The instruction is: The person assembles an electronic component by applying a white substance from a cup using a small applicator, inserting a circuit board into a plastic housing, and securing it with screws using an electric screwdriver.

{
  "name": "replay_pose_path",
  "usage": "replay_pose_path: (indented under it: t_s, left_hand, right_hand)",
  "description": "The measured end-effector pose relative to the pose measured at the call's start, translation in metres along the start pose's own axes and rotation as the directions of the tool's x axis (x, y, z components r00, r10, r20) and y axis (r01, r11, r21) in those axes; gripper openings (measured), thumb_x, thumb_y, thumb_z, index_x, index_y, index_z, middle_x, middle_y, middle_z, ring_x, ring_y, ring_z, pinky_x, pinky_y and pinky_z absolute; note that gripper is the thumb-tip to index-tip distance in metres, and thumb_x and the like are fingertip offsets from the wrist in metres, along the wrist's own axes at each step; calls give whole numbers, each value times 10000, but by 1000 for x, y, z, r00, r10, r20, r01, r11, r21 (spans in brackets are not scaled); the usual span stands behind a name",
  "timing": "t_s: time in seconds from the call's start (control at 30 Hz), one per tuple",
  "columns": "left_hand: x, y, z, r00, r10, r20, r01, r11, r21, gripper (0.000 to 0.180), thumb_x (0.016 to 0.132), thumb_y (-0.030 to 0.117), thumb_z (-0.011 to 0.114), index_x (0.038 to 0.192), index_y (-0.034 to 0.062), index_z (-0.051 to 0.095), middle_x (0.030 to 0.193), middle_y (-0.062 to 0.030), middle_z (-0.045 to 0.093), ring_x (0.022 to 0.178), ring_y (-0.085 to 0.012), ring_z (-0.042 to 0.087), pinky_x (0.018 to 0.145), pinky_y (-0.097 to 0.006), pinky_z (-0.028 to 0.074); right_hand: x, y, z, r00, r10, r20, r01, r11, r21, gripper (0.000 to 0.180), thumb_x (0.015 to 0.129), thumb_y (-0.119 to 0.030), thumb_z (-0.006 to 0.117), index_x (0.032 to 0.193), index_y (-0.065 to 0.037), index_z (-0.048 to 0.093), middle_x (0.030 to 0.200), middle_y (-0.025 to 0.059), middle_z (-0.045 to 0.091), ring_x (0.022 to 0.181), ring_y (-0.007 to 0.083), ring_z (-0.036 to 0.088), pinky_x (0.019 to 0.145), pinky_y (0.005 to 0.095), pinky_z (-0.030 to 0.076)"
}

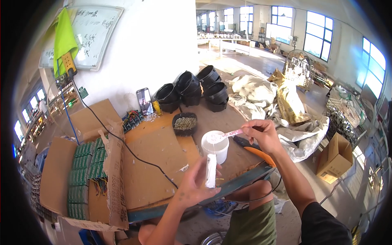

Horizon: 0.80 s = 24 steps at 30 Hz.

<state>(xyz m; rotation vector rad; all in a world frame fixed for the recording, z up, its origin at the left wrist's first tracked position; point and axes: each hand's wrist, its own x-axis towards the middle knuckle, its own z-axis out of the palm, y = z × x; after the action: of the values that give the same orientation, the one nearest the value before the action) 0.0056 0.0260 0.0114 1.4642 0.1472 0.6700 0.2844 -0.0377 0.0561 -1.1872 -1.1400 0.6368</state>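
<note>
My left hand [191,188] is closed around a narrow white block-like piece [210,171], held upright just in front of a white plastic tub [220,152]. My right hand [263,134] pinches a flat pinkish-white stick [233,133] between thumb and fingers. The stick's far end reaches over the tub, with white paste-like stuff [214,138] about it. A thin pale strand runs down from there toward the white piece. Behind the tub stands a black bowl [184,131] of small pale granules.
An open carton [118,196] of green-and-white packs stands left. A black cable [141,159] crosses the cardboard-covered table [149,179]. Several black pots [189,89] and an upright phone [144,101] line the back. White sacks [300,143] and an empty carton [335,157] lie right.
</note>
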Motion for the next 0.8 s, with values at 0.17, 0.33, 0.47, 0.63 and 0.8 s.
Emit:
replay_pose_path:
  t_s: [0.17,0.33,0.47,0.63,0.8]
  left_hand:
    - [-5,5,-7,998,-30,50,48,899,-436,646,798,125,674,1372,-59,444,1282,-223,561,1076,-315,612,964,-468,491]
    - [-9,5,-20,999,-30,36,44,851,-524,688,845,329,631,1378,-60,437,1292,-243,553,1103,-341,611,964,-478,497]
    - [-18,-4,-18,995,-96,-16,75,856,-512,713,849,348,671,1387,-54,432,1262,-224,558,1080,-321,613,957,-466,503]
    - [-30,10,-29,978,-125,-166,71,953,-295,697,872,422,689,1375,-5,463,1229,-131,571,984,-307,630,770,-502,568]
    - [-25,7,-40,943,-191,-272,27,860,-510,562,993,472,518,1333,26,536,1166,-171,605,917,-251,597,771,-386,532]
  right_hand:
    - [14,9,1,999,-20,-47,15,995,-103,149,887,-89,703,946,47,716,723,36,663,563,73,565,524,226,461]
    - [28,23,12,994,-88,66,109,857,-503,267,798,-193,738,950,26,718,716,161,698,625,251,678,618,344,539]
    - [15,20,-10,976,-219,23,169,679,-714,308,802,-278,745,932,0,716,721,196,684,655,342,674,640,400,542]
    - [-79,61,-152,594,-257,-762,-24,941,-336,261,947,-242,636,928,10,702,641,75,621,626,98,589,586,317,484]
    - [-229,283,-261,402,-20,-915,-669,676,-309,290,920,-268,610,834,-1,682,722,178,673,677,300,661,657,418,498]
